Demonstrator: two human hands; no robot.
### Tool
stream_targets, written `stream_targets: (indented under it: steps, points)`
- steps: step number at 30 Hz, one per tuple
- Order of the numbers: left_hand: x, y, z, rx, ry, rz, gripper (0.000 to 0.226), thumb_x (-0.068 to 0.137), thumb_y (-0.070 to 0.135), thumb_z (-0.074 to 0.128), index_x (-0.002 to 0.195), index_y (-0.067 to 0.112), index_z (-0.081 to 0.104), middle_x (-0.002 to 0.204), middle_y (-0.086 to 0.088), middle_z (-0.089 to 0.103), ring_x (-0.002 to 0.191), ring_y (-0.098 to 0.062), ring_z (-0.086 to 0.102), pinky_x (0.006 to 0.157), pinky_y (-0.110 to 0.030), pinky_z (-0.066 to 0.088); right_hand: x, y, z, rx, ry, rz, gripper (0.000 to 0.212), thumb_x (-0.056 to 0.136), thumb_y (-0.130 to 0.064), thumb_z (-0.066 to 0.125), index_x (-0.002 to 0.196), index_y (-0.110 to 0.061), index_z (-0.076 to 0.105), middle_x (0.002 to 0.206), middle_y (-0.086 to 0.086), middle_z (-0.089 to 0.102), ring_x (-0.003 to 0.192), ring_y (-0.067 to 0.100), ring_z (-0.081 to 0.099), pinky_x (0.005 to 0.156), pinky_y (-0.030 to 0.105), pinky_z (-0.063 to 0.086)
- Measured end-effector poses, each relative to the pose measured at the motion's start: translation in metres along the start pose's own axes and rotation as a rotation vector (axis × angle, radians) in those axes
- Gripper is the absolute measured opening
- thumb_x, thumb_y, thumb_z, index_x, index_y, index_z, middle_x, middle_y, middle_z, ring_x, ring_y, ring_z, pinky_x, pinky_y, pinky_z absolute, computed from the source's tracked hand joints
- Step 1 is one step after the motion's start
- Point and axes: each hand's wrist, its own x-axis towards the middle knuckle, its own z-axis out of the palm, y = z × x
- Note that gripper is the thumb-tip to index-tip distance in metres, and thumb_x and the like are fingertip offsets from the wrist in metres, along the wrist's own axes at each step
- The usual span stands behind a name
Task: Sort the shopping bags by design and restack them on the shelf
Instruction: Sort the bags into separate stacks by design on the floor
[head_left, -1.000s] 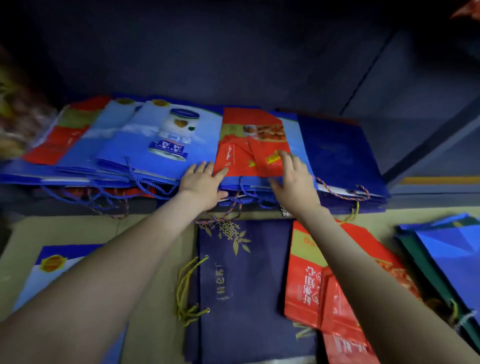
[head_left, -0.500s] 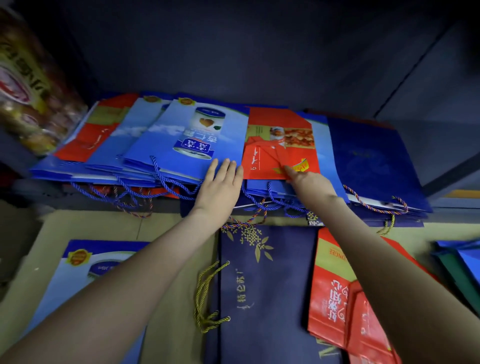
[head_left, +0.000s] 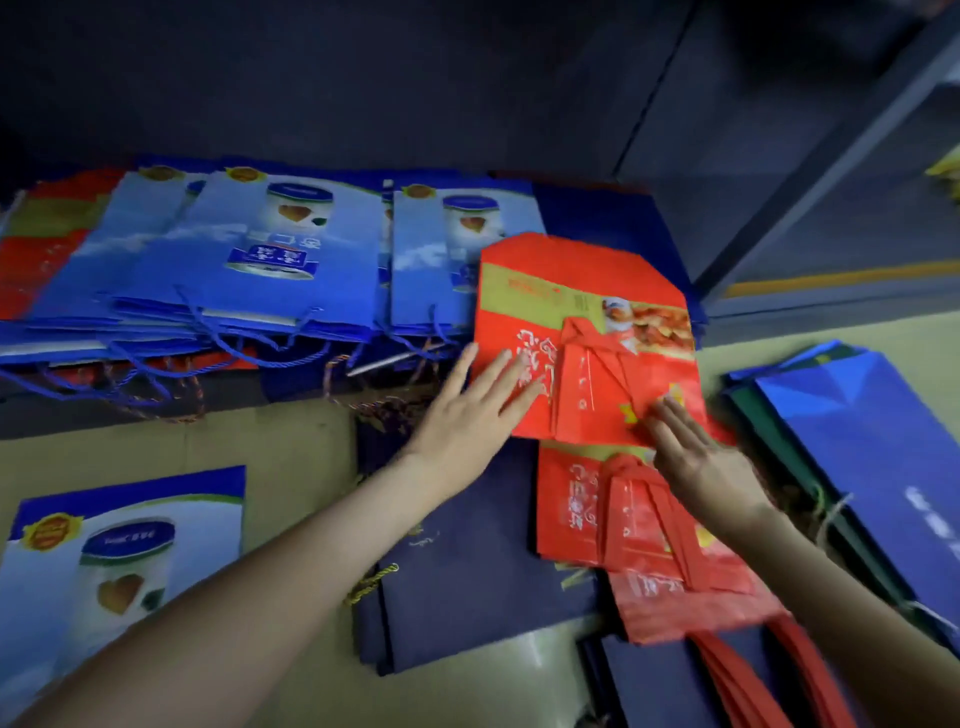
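A red bag (head_left: 587, 312) with a green band and a food picture lies half off the shelf stack, its lower edge over the red bag pile (head_left: 639, 525) on the floor. My right hand (head_left: 696, 462) pinches its lower right corner. Flat and with fingers spread, my left hand (head_left: 467, 415) rests on the bag's lower left edge. On the shelf, light blue bags printed with a can (head_left: 260, 260) are stacked at left and centre (head_left: 447, 249), with a dark blue bag (head_left: 613, 213) behind the red one.
Navy bags with gold cord (head_left: 467, 571) lie on the cardboard floor below my left arm. A can-print blue bag (head_left: 119, 561) lies at lower left. Blue and green bags (head_left: 857, 441) are piled at right. Red bags (head_left: 41, 244) sit at the shelf's far left.
The red bag has slid off the shelf stack toward me and to the right, uncovering another can-print blue bag. Both hands moved right and down with it.
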Motion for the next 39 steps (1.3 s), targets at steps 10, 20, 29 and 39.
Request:
stream_targets:
  steps: [10,20,29,39]
  points:
    - [-0.014,0.121,0.034,-0.345,-0.643,0.236,0.064,0.099,0.018,0.042,0.152,0.015,0.006,0.158,-0.015,-0.009,0.145,-0.029,-0.01,0.117,-0.046,0.004,-0.133,-0.003,0.04,0.13,-0.762,0.441,0.093,0.092,-0.008,0.051,0.145,-0.042,-0.018,0.159,-0.005,-0.007,0.147,0.024,0.005,0.114,0.043,0.026]
    - [-0.028,0.127,0.058,-0.795,-0.8,-0.178,0.092,0.094,0.044,0.048,0.148,0.008,-0.016,0.157,-0.019,-0.011,0.145,-0.029,-0.01,0.118,-0.034,-0.001,-0.11,-0.035,0.058,0.279,-0.65,0.604,0.074,0.093,-0.006,0.038,0.152,-0.023,-0.004,0.16,0.004,-0.002,0.146,0.025,-0.004,0.118,0.047,0.005]
    - [-0.032,0.17,0.05,-0.893,-0.809,-0.013,0.085,0.097,0.023,0.044,0.144,-0.002,-0.022,0.155,-0.019,-0.016,0.145,-0.023,-0.01,0.117,-0.027,-0.002,-0.119,-0.065,0.057,0.616,-0.629,0.584,0.073,0.093,-0.058,0.039,0.15,-0.038,-0.003,0.159,0.008,-0.004,0.146,0.02,-0.008,0.117,0.045,0.0]
    - [-0.016,0.195,0.051,-0.633,-0.731,0.041,0.073,0.099,0.018,0.038,0.149,0.005,-0.013,0.158,-0.016,-0.003,0.146,-0.026,-0.003,0.116,-0.035,0.002,-0.121,-0.07,0.065,0.42,-0.64,0.491,0.066,0.1,-0.041,0.033,0.148,-0.037,-0.011,0.158,-0.008,-0.014,0.146,0.019,-0.011,0.116,0.051,0.002]
